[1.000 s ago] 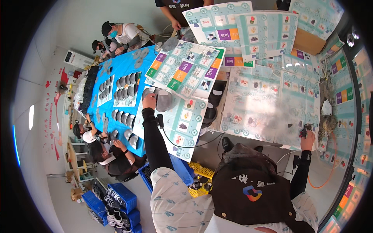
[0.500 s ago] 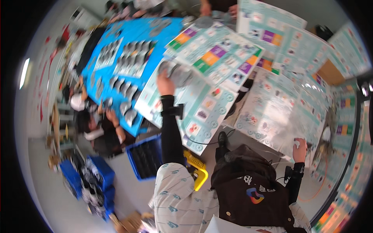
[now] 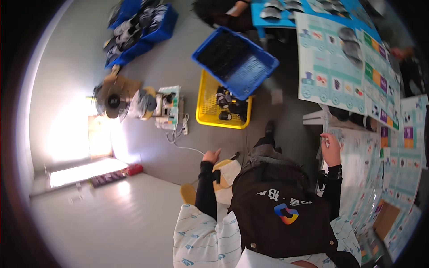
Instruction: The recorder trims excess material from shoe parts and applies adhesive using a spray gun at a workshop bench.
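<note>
My left hand [image 3: 210, 156] hangs over the grey floor with its fingers loosely curled and nothing in it. A pale round stool [image 3: 229, 173] stands just to its right. My right hand [image 3: 331, 145] is at the near edge of the table. Its fingers are closed on the edge of a pale printed sheet [image 3: 357, 147]. More sheets with coloured squares [image 3: 339, 67] cover the table to the right, and small dark parts lie on them. My dark apron fills the lower middle of the head view.
A blue crate [image 3: 234, 62] rests over a yellow basket [image 3: 223, 109] of dark parts. A floor fan [image 3: 109, 102], a small device and a power strip with cable [image 3: 183, 129] stand to the left. Blue bins [image 3: 138, 27] are at top left, and another person [image 3: 219, 9] is at the top.
My head has swung left, so the floor now fills the view. My left hand has left the table and dropped toward the floor. My right hand stays at the table edge.
</note>
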Tool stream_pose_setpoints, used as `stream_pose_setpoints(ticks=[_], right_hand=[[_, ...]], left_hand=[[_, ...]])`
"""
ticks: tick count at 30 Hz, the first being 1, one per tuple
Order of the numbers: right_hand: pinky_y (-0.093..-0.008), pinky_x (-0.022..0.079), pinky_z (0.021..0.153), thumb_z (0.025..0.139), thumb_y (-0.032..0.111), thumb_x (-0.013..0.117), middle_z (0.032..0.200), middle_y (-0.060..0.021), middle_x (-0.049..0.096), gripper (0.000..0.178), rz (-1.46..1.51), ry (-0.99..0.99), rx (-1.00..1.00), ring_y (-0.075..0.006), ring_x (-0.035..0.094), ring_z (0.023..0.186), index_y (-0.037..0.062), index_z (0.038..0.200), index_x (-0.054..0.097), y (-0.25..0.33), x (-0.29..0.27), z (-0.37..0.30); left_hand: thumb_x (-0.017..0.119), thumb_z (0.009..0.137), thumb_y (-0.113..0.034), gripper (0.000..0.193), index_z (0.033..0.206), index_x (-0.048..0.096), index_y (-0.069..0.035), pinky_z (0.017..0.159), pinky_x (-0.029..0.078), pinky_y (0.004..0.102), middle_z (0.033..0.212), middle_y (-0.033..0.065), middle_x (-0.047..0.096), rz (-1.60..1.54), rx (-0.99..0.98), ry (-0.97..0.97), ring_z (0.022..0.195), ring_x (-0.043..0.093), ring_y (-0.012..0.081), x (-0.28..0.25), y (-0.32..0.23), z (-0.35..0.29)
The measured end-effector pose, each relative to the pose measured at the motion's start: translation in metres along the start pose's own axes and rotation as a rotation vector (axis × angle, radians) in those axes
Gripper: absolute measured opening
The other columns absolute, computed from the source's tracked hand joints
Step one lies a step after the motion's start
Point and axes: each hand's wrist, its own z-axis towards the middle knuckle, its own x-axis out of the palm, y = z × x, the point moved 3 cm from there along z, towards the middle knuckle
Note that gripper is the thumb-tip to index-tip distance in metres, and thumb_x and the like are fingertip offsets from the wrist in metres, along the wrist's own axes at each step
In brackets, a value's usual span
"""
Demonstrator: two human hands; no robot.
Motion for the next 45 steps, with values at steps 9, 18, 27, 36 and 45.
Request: stream_pose_setpoints(ticks=[9,18,27,36,45], right_hand=[[-0.0334,0.053,0.077,0.091,0.003,0.059,0.097,-0.0129,0.069,0.016,0.328,0.439,-0.239,-0.0254,0.069,0.088,0.0009,0.106,0.064,0.145,0.129,0.023],[-0.0346,0.052,0.074,0.091,0.007,0.059,0.093,-0.0139,0.069,0.015,0.142,0.661,-0.447,-0.0268,0.068,0.082,0.0004,0.103,0.065,0.329,0.263,0.055],[-0.0354,0.054,0.075,0.089,0.008,0.061,0.088,-0.014,0.071,0.014,-0.033,0.754,-0.552,-0.027,0.07,0.082,0.0023,0.1,0.068,0.472,0.434,0.11],[-0.037,0.054,0.078,0.09,0.012,0.06,0.093,-0.0158,0.071,0.018,-0.06,1.187,-0.768,-0.0318,0.069,0.087,0.0023,0.102,0.068,0.716,0.659,0.053],[-0.0388,0.053,0.078,0.086,0.012,0.06,0.093,-0.0153,0.07,0.017,-0.054,1.452,-1.117,-0.0325,0.068,0.088,0.0027,0.098,0.067,0.876,0.887,-0.037]], left_hand=[[0.058,0.097,-0.05,0.053,0.086,0.072,0.0,0.052,0.051,0.0292,0.068,0.0085,0.07,-1.032,-0.791,-0.343,0.055,0.065,0.0158,0.113,0.204,-0.256],[0.053,0.103,-0.039,0.039,0.085,0.059,-0.005,0.057,0.053,0.0278,0.073,0.0062,0.062,-1.494,-0.73,-0.81,0.064,0.064,0.0167,0.113,0.258,-0.313],[0.062,0.1,-0.033,0.038,0.074,0.057,-0.006,0.056,0.043,0.0265,0.066,0.0007,0.06,-1.465,-0.587,-1.037,0.058,0.051,0.0078,-0.031,0.373,-0.213],[0.061,0.101,-0.029,0.036,0.073,0.055,-0.007,0.062,0.044,0.0254,0.066,-0.0003,0.057,-1.776,-0.49,-1.216,0.063,0.052,0.0086,-0.123,0.488,-0.23],[0.07,0.093,-0.018,0.019,0.082,0.059,-0.006,0.065,0.046,0.025,0.077,0.0025,0.064,-1.677,-0.998,-1.378,0.07,0.057,0.0093,-0.067,0.577,-0.301]])
